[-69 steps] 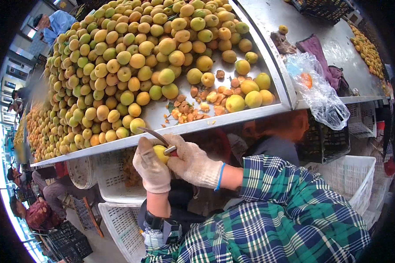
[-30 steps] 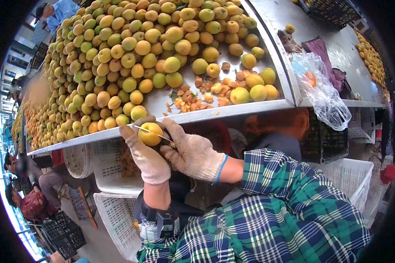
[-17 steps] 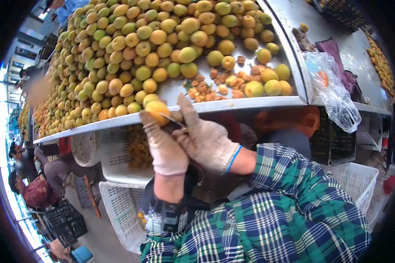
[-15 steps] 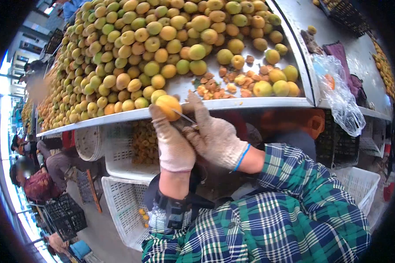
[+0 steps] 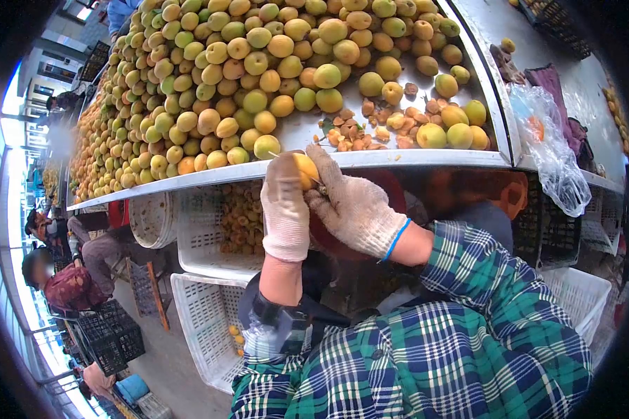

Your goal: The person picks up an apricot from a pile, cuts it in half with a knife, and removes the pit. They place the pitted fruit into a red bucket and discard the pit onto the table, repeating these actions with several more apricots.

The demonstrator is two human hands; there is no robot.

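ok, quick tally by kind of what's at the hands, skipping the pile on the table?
Gloved hands: 2, left hand and right hand
Yellow fruit, gripped by the left hand: 1
Knife, in the right hand, blade at the fruit: 1
Total: 4

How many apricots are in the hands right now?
1: an apricot gripped by the left hand at the table edge, with the right hand holding a knife against it. The glove hides part of it.
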